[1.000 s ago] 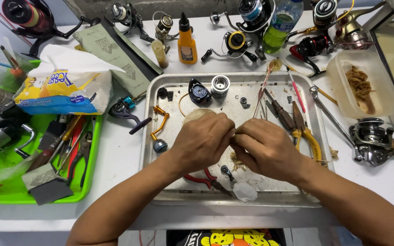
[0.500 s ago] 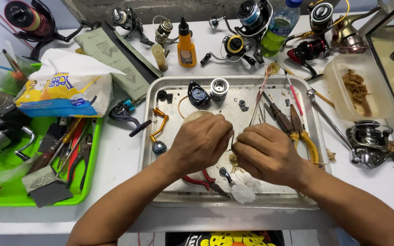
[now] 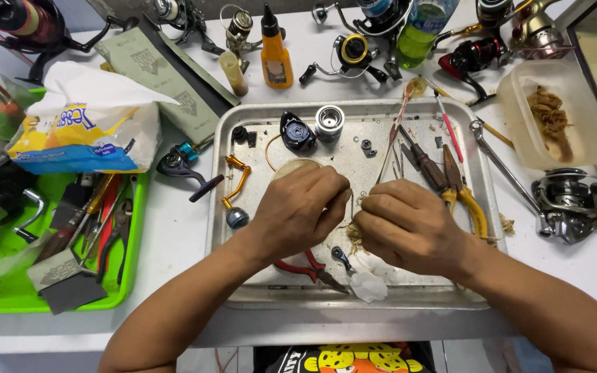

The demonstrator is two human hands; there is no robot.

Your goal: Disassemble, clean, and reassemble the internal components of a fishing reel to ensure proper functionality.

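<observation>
Hands, left (image 3: 298, 211) and right (image 3: 409, 224), pinch closed together on a small part, mostly hidden, over the metal tray (image 3: 243, 138), where loose reel parts (image 3: 312, 128) lie unassembled.

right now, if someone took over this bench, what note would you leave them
Left hand: closed over a small part above the metal tray; the part is hidden.
Right hand: fingertips pinched against the left hand's, grip contents not visible.
In the tray: blue-black reel part, silver spool, yellow-handled pliers, red-handled pliers, white wad of tissue.
Done: reel parts lie loose in the tray.
Left: cannot tell; the work is hidden between the hands.
</observation>
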